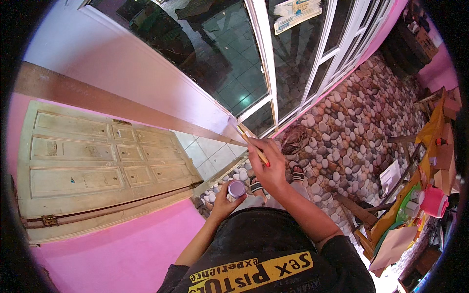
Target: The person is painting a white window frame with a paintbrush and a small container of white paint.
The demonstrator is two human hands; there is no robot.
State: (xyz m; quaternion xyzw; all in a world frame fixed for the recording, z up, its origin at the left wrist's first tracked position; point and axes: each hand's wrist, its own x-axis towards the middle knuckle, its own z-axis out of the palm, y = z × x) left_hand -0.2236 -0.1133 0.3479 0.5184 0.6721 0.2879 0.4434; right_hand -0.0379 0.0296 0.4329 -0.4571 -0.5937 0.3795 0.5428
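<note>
My right hand (269, 164) grips a paintbrush (258, 148) by its wooden, red-tipped handle. The bristles meet the pale edge of the door frame (220, 122), beside the lower part of a glass pane. My left hand (223, 203) holds a small round container (236, 188) with purple-grey paint in it, low in front of my body. The container is upright, its open top facing me. A white window frame (269, 66) with dark glass stands just beyond the brush.
An old cream panelled door (80, 157) stands at left by a pink wall (128, 241). The floor covering (340, 121) has a pebble pattern, with a crumpled brown cloth (296, 139) near my feet. At right, a cluttered table bears a pink jug (434, 201); tyres (401, 51) lie beyond.
</note>
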